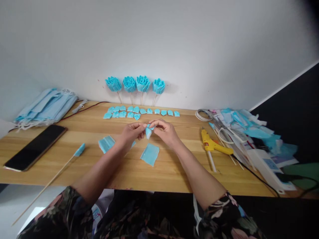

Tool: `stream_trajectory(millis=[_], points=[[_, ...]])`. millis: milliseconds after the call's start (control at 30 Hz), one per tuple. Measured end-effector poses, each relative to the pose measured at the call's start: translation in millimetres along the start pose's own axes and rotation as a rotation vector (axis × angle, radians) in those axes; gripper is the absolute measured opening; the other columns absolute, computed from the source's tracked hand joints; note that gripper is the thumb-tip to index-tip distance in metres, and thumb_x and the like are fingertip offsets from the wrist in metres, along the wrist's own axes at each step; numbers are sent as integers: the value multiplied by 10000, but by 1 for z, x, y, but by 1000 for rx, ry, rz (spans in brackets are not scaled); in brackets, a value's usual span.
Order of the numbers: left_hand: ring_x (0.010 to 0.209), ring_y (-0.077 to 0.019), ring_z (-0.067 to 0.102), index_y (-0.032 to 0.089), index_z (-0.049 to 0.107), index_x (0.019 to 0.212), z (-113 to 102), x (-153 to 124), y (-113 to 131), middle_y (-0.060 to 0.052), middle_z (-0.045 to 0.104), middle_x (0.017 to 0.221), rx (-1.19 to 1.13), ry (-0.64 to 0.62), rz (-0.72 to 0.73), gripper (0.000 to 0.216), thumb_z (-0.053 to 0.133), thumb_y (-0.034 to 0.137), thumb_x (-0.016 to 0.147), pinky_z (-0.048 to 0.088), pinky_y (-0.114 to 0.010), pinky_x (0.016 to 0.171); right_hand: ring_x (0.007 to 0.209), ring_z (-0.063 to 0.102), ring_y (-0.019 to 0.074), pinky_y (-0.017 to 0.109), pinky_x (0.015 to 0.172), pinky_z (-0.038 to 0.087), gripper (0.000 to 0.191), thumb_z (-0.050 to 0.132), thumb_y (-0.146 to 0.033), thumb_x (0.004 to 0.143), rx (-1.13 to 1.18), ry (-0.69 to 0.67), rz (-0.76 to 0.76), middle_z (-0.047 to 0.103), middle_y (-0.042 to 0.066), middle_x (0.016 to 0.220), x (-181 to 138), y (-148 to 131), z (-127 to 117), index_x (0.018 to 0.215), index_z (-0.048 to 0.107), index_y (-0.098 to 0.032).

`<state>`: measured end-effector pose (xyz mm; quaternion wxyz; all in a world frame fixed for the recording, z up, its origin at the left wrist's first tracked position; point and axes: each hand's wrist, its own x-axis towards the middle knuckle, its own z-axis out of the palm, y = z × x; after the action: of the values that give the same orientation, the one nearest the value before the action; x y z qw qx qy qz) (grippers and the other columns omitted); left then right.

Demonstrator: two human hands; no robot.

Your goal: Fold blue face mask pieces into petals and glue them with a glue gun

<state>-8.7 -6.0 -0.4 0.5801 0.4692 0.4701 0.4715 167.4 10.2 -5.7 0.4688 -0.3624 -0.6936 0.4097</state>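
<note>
Blue folded piece (149, 133), pointed below, pinched in both hands (134, 132); flat squarish sheet (150, 154) on wood-grained table (174, 177).

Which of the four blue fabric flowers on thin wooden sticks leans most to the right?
The rightmost blue fabric flower: its stick slants clearly up to the right, while the two middle sticks stand nearly upright and the leftmost leans left.

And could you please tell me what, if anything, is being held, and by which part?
A small folded blue piece: the left hand pinches its upper left edge, the right hand its upper right; the lower end is free.
</note>
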Motion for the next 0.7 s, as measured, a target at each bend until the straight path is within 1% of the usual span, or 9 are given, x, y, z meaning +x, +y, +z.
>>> stream_trajectory(millis=[67, 133, 200, 267, 300, 367, 433, 533, 700], points=[[435, -77, 448, 146, 635, 629, 0, 0, 0, 10, 555, 476, -9, 41, 2, 379, 779, 496, 631, 330, -224, 471, 1043, 639, 194, 345, 947, 449, 157, 577, -178, 774, 34, -20, 22, 708, 36, 1068, -1, -1, -1, 829, 716, -226], [426, -74, 438, 147, 634, 626, 0, 0, 2, 15, 549, 470, -21, 75, 8, 350, 776, 466, 631, 320, -223, 462, 1073, 632, 194, 346, 960, 445, 196, 570, -232, 822, 131, -27, 72, 712, 31, 1105, -1, -3, -2, 950, 718, -242], [427, -70, 437, 146, 628, 614, 1, -1, 3, 15, 550, 472, -25, 93, 16, 335, 772, 448, 634, 319, -221, 461, 1115, 616, 200, 345, 952, 452, 273, 554, -325, 869, 243, -13, 143, 710, 31, 1130, -1, -4, -3, 1099, 685, -259], [431, -68, 441, 146, 619, 598, 1, -2, 4, 13, 552, 476, -25, 97, 23, 333, 772, 439, 633, 323, -218, 464, 1121, 605, 205, 340, 924, 467, 346, 539, -435, 891, 301, 12, 215, 702, 35, 1134, -1, -3, -2, 1167, 659, -264], [430, -68, 442, 146, 613, 590, 1, -2, 4, 13, 550, 474, -25, 97, 23, 337, 774, 439, 632, 324, -218, 463, 1093, 609, 204, 336, 903, 474, 371, 535, -480, 891, 307, 21, 248, 698, 35, 1119, 0, -2, -1, 1163, 663, -263], [429, -68, 444, 148, 600, 573, 1, -1, 3, 14, 546, 468, -29, 92, 25, 347, 777, 441, 629, 326, -216, 462, 995, 617, 193, 323, 857, 478, 382, 545, -530, 878, 297, 16, 289, 694, 32, 1045, 0, -1, 1, 1091, 690, -248], [431, -68, 444, 148, 593, 564, 1, -1, 2, 14, 543, 466, -32, 86, 32, 356, 779, 444, 631, 327, -215, 464, 907, 605, 178, 306, 814, 468, 361, 566, -542, 866, 287, -9, 303, 678, 24, 946, -1, -1, 2, 965, 704, -224], [434, -67, 443, 147, 586, 553, 1, 0, 1, 11, 546, 469, -28, 85, 44, 372, 776, 455, 641, 328, -214, 467, 825, 571, 159, 287, 768, 444, 342, 611, -532, 840, 270, -17, 311, 632, 7, 824, -2, -3, 3, 805, 666, -197], [425, -66, 431, 152, 567, 532, 0, -1, 2, 13, 533, 456, -9, 88, 59, 388, 762, 466, 651, 326, -218, 467, 733, 519, 147, 284, 706, 419, 360, 631, -540, 811, 243, -3, 320, 573, -5, 737, -2, -4, 4, 740, 628, -187]])
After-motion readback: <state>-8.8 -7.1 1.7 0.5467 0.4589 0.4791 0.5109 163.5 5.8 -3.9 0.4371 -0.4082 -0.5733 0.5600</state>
